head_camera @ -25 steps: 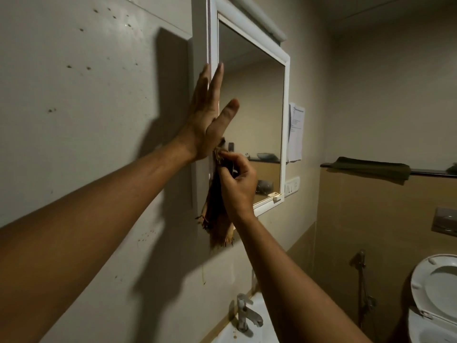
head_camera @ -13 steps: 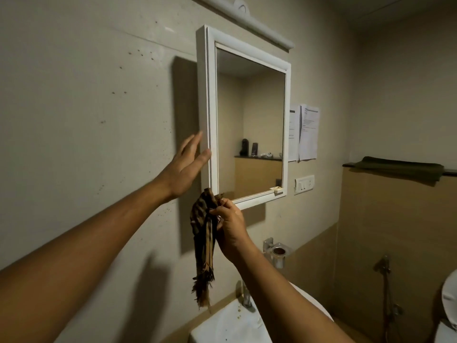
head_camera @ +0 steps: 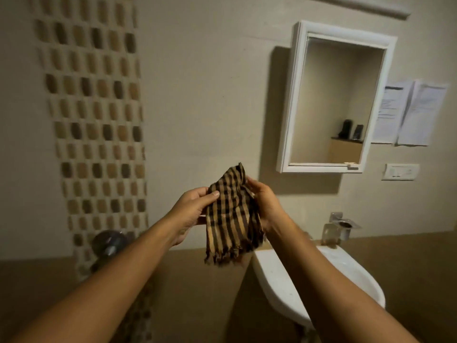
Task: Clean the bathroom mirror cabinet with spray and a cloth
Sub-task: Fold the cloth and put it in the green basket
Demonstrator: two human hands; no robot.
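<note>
Cloth (head_camera: 230,214), brown-and-black check with a fringed lower edge, was held in both hands in front of me, low and left of the mirror cabinet (head_camera: 293,95) and well apart from it. It was bunched, not folded flat. I judged I was gathering it into a pad for wiping.

Risks, as I judged them:
- A loose wad would wipe unevenly and streak the glass.
- The hanging fringe could drag on the frame or snag the small tab (head_camera: 352,167) at the cabinet's lower right corner.
- No spray bottle was in view, so a dry cloth might only smear.
- Dim light would hide missed patches.

Grip: left hand (head_camera: 191,211) pinched the cloth's left edge, thumb on top and fingers beneath. Right hand (head_camera: 265,206) curled round the upper right edge. The cloth lay between the two hands, its fringe hanging loose below both.

Surroundings: the cabinet hung on the far wall, up and to the right, door apparently closed. Sink (head_camera: 284,280) sat below it, by my right forearm. Papers (head_camera: 410,112) and switch plate (head_camera: 400,171) were further right. Mosaic tile strip (head_camera: 99,120) ran down the wall on the left.
</note>
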